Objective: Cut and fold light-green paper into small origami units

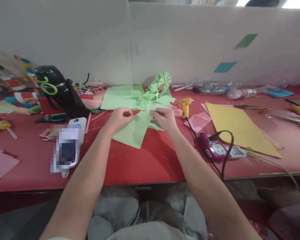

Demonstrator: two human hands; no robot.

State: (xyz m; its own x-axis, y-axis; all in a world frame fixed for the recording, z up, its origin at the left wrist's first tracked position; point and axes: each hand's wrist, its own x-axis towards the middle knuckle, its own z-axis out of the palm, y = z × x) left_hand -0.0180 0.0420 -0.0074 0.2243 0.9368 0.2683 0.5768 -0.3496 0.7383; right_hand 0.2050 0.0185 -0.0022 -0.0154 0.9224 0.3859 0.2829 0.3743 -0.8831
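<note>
A light green paper sheet (132, 131) is held between both hands above the red table (140, 170). My left hand (120, 119) pinches its upper left part, the thumb and fingers curled together. At its upper right edge, my right hand (165, 119) grips the paper between thumb and fingers. Just beyond the hands lies a heap of folded green paper pieces (151, 95), with a round pleated piece (164, 81) standing at the top. Flat green sheets (117, 97) lie behind my left hand.
A yellow glue gun (185, 108) and a purple power strip (212, 146) with a black cable are on the right, beside yellow paper (240, 130). On the left are a black bottle (62, 90), phones (67, 146) and pliers (55, 117). A white partition (90, 40) rises behind.
</note>
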